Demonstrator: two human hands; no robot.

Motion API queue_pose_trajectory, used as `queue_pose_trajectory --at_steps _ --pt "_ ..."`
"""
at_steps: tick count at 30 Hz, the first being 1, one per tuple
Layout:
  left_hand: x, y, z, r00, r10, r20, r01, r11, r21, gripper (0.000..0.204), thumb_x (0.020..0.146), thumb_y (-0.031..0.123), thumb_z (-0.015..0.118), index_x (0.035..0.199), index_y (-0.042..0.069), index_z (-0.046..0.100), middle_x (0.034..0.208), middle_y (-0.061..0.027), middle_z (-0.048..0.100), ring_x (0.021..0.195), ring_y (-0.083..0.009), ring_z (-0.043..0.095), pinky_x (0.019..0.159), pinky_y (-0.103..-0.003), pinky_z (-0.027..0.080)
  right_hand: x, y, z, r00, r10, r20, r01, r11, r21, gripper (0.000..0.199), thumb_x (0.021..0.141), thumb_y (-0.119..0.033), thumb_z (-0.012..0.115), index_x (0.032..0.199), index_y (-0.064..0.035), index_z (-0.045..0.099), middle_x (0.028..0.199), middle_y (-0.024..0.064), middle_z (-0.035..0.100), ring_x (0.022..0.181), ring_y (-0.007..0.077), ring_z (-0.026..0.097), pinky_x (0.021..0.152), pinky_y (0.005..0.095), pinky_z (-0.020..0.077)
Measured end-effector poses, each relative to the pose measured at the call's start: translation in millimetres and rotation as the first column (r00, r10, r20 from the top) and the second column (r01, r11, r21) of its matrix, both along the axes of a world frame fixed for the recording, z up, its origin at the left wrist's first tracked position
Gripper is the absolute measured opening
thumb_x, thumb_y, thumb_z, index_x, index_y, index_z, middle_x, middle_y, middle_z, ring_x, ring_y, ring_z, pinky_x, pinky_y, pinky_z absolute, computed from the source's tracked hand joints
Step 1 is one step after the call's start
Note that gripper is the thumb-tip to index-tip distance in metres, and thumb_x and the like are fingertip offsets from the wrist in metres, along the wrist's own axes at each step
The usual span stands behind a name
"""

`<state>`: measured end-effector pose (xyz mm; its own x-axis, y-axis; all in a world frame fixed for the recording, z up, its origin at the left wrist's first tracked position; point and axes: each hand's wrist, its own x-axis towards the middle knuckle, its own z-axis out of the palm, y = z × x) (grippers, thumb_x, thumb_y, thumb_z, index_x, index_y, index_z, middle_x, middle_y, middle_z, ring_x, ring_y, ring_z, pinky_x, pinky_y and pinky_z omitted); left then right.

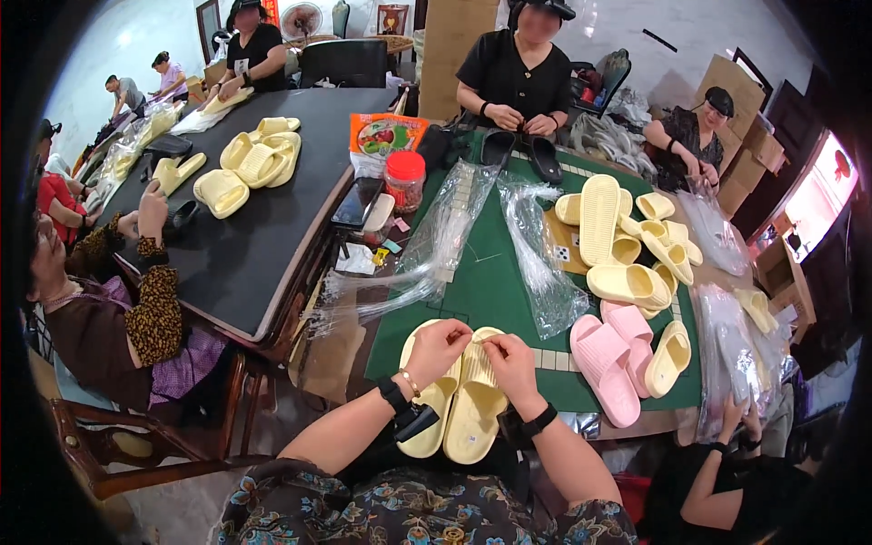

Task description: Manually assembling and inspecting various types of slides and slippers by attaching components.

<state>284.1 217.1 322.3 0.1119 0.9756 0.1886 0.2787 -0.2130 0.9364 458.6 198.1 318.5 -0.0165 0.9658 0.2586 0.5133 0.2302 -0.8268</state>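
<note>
In front of me, a pair of pale yellow slide slippers [473, 420] lies side by side at the near edge of the green table top [427, 320], their heels toward me. My left hand [438, 352] is closed in a pinch above the left slipper's strap. Close beside it, my right hand [510, 365] pinches at the right slipper's strap. The fingertips of both hands almost meet between the two slippers. Whatever they hold is too small to make out. A bundle of thin clear plastic strands [400, 280] lies just beyond my left hand.
Pink slippers [604, 368] and a pile of yellow slippers [627, 280] are on the right, near clear bags [722, 341]. More clear plastic [542, 263] lies ahead. A red-lidded jar [404, 182] stands back left. A black table [272, 259] adjoins on the left; several co-workers sit around.
</note>
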Motion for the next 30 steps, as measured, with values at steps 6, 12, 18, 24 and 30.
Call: queue_pose_trajectory --at_steps 6,12,18,24,30 --pt "2 -3 -5 1.000 0.021 -0.023 -0.020 0.999 0.026 0.013 0.084 0.010 0.068 0.091 -0.001 0.068 0.078 -0.0076 0.067 0.068 -0.0111 0.062 0.062 -0.026 0.050 -1 -1 -3 1.000 -0.015 0.001 0.015 1.000 0.011 0.013 0.082 -0.013 0.066 0.086 -0.0009 0.068 0.078 0.0142 0.062 0.075 0.0304 0.060 0.068 0.0389 0.0474" --pt "3 -4 -7 0.999 0.036 0.026 -0.037 0.999 0.037 0.012 0.085 0.009 0.067 0.091 -0.001 0.068 0.076 -0.0068 0.067 0.066 -0.0109 0.061 0.062 -0.025 0.050 -2 -1 -1 1.000 -0.021 0.015 0.021 1.000 0.009 0.012 0.082 -0.013 0.066 0.085 -0.0015 0.069 0.077 0.0140 0.062 0.075 0.0318 0.059 0.069 0.0399 0.0469" --pt "3 -3 -9 1.000 0.025 -0.017 -0.024 0.998 0.052 0.013 0.086 0.010 0.066 0.091 -0.002 0.068 0.076 -0.0072 0.066 0.065 -0.0110 0.060 0.061 -0.026 0.049 -2 0 -5 1.000 -0.019 -0.011 0.019 1.000 0.010 0.012 0.082 -0.013 0.066 0.085 -0.0017 0.069 0.079 0.0144 0.063 0.077 0.0327 0.060 0.070 0.0406 0.0471" --pt "3 -3 -8 0.999 0.011 -0.037 -0.008 0.997 0.073 0.013 0.086 0.010 0.066 0.091 -0.002 0.068 0.076 -0.0078 0.066 0.063 -0.0117 0.058 0.059 -0.026 0.047 -1 0 -3 0.999 -0.017 0.045 0.018 1.000 -0.010 0.013 0.082 -0.013 0.066 0.086 -0.0021 0.069 0.082 0.0148 0.064 0.079 0.0328 0.061 0.071 0.0404 0.0476" --pt "5 -4 -10 0.997 0.002 -0.071 0.006 0.994 0.112 0.013 0.085 0.010 0.066 0.090 -0.002 0.068 0.076 -0.0087 0.066 0.064 -0.0136 0.060 0.059 -0.027 0.048 -1 -1 -3 0.999 -0.015 0.036 0.015 1.000 0.007 0.013 0.082 -0.013 0.066 0.086 -0.0018 0.069 0.081 0.0146 0.064 0.079 0.0331 0.060 0.072 0.0407 0.0476"
